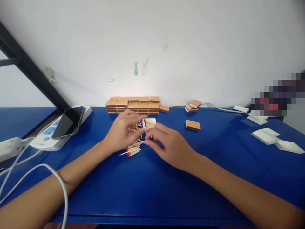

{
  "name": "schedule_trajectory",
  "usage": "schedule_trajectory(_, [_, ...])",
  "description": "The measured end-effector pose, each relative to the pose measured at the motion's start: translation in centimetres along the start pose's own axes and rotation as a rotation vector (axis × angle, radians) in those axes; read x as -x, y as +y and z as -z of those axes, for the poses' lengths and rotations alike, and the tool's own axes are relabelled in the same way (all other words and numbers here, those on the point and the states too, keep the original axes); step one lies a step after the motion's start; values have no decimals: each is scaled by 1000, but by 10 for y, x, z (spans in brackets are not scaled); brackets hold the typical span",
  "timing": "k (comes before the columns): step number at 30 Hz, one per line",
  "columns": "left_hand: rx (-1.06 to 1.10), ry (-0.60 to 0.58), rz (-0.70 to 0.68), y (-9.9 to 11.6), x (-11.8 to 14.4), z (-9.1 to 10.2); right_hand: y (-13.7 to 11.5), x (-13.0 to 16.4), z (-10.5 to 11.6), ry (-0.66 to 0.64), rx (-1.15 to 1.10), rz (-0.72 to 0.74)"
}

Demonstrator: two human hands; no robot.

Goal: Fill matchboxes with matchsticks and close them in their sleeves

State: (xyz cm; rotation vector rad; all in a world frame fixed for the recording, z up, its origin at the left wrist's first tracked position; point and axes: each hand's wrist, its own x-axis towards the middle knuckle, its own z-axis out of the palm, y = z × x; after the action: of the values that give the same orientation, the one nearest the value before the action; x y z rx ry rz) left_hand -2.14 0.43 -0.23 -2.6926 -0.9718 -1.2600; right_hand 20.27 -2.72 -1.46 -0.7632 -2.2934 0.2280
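Observation:
A small white matchbox tray (153,120) with matches lying in it sits at the middle of the desk. My left hand (125,128) is closed at the tray's left side, fingers at its far edge and thumb at its near edge. Close in front of the tray is my right hand (170,144), its thumb and fingers drawn together; whatever is between the tips is too small to make out. Loose red-tipped matches (133,150) are heaped beside and partly under my left hand, which hides some of them.
Orange matchboxes (132,105) are stacked along the wall. A single matchbox (193,125) and a small pile (193,105) lie to the right, with white folded pieces (265,136) farther over. On the left, a phone (69,122) rests on a power strip (51,144); a white cable (64,187) crosses my left forearm.

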Motion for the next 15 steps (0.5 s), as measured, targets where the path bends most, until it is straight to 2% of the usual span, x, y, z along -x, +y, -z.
schedule_trajectory(3, [-18,7,19,-3,1,-1,-9,5,-14,-191,7,48])
schedule_trajectory(5, [-21,6,17,-4,1,-2,-12,6,-21,-254,20,49])
schedule_trajectory(15, [-35,1,7,-3,1,-2,-13,2,-22,-332,15,-19])
